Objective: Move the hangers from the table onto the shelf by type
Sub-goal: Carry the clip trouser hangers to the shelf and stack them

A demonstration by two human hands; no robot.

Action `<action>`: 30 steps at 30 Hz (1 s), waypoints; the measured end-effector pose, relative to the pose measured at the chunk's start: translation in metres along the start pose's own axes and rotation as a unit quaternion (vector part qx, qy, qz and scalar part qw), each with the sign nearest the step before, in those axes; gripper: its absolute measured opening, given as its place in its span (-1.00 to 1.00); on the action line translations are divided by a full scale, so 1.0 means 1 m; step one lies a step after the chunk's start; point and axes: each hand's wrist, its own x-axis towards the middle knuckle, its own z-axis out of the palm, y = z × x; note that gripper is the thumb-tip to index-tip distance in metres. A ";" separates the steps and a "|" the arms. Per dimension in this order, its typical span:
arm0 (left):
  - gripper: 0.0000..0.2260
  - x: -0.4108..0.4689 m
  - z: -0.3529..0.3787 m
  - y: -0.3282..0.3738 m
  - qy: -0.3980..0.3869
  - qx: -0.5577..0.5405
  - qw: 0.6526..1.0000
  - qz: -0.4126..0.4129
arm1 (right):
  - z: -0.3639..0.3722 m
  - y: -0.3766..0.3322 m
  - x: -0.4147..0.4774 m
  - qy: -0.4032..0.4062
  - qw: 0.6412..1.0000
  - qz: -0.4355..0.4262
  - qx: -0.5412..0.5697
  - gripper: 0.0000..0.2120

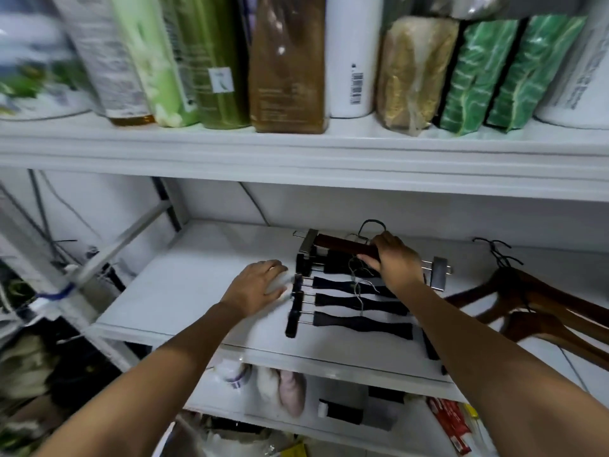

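The right hand [393, 262] is curled over the dark wooden bar of a clip hanger [342, 245], which is held toward the back of the white shelf [184, 285] on top of a row of black hangers [356, 305]. The left hand [257, 288] is laid flat with relaxed fingers, holding nothing, on the bare board just beside the row's left ends. Brown wooden hangers [540, 308] are seen lying further right on the same shelf, bottles and packets [286, 61] are lined up along the upper shelf [296, 153], and small bundles and boxes [290, 387] are stowed on the board below, with cables [43, 219] running down the white wall at left.
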 end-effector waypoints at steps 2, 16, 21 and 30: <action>-0.25 -0.007 -0.015 -0.026 0.007 0.015 1.000 -0.023 | 0.001 -0.019 0.010 0.017 1.000 -0.008 -0.003 -0.64; -0.35 -0.035 -0.086 -0.152 0.009 0.024 0.995 -0.093 | 0.029 -0.189 0.058 -0.151 0.988 -0.015 -0.002 -0.55; -0.39 -0.036 -0.085 -0.173 0.017 0.043 0.998 -0.052 | 0.053 -0.247 0.066 -0.201 0.980 -0.011 -0.011 -0.52; -0.44 -0.042 -0.073 -0.197 0.004 -0.002 1.000 -0.011 | 0.091 -0.307 0.070 -0.200 0.979 0.034 0.009 -0.56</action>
